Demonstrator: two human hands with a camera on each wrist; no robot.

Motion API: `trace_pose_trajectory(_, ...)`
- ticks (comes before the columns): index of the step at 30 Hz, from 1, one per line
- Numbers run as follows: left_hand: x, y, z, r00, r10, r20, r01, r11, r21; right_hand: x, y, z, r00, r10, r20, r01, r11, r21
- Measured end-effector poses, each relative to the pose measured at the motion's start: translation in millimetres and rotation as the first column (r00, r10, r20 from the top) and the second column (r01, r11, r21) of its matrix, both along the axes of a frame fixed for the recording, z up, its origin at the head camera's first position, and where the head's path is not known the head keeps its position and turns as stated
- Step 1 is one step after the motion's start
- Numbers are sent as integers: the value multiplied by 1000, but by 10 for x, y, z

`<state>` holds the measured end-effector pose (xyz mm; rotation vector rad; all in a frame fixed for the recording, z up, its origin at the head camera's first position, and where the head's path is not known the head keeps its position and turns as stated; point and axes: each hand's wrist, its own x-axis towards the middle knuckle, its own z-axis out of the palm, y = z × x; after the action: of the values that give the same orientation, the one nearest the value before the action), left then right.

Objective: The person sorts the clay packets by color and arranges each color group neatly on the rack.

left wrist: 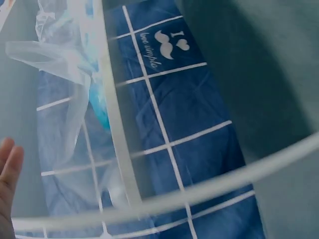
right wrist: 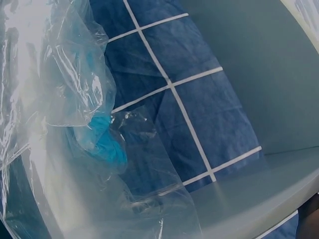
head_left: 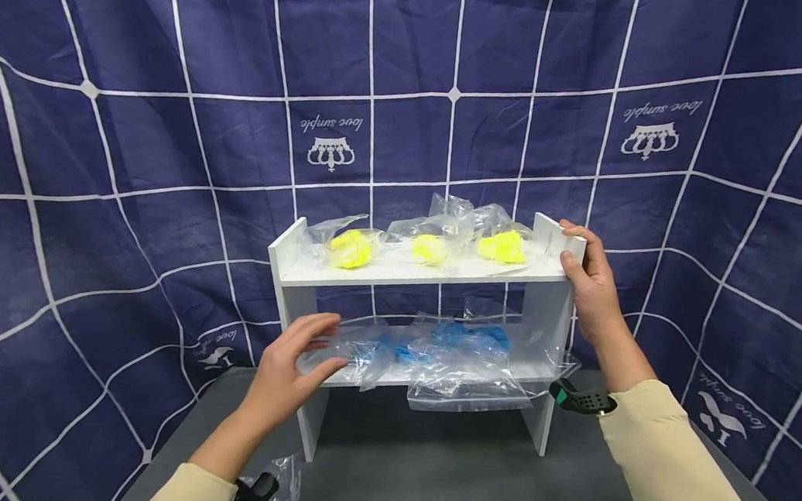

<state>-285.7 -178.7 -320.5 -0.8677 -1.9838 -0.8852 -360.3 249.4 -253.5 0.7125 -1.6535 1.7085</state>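
Observation:
A white two-tier shelf [head_left: 406, 279] stands ahead of me. My right hand [head_left: 596, 295] grips the top of its right side panel [head_left: 561, 242], thumb on the near edge and fingers around the outside. By the lower tier's left end is my left hand [head_left: 291, 363], its fingers loosely bent and holding nothing. Three clear plastic bags with bright yellow lumps [head_left: 351, 248] lie along the upper tier. On the lower tier, clear bags [head_left: 465, 375] hold crumpled blue pieces [head_left: 472, 337]; one bag hangs over the front edge. The left wrist view shows only fingertips [left wrist: 10, 169].
Beneath the shelf is a dark grey tabletop [head_left: 420, 477]. Another clear bag [head_left: 287, 479] lies on it at lower left, partly behind my left wrist. A navy cloth [head_left: 414, 57] with white grid lines hangs behind and at both sides.

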Motion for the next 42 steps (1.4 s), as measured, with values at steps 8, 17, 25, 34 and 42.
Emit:
trace_pose_trajectory(8, 358, -460, -168, 998, -58, -17, 58, 998, -8, -5, 0, 4, 1000, 0, 4, 0, 1000, -2)
trace_pose_trajectory(17, 565, -1072, -497, 938, -22, 347, 135, 943, -305, -16, 7, -11, 1000, 4, 4, -4, 1000, -10)
trace_pose_trajectory(25, 379, -1730, -1047, 532, -251, 809, 524, 848, -82, -26, 1, -13, 1000, 17, -4, -17, 1000, -17)
trace_pose_trajectory(34, 100, -2186, -1700, 458, -475, 751, 734, 679, -18, -27, -2, -23, 1000, 14, 1, -14, 1000, -8)
trace_pose_trajectory(42, 142, -2124, -1727, 483, -492, 724, 731, 682, -24, -32, -5, -11, 1000, 10, 2, -10, 1000, -12)
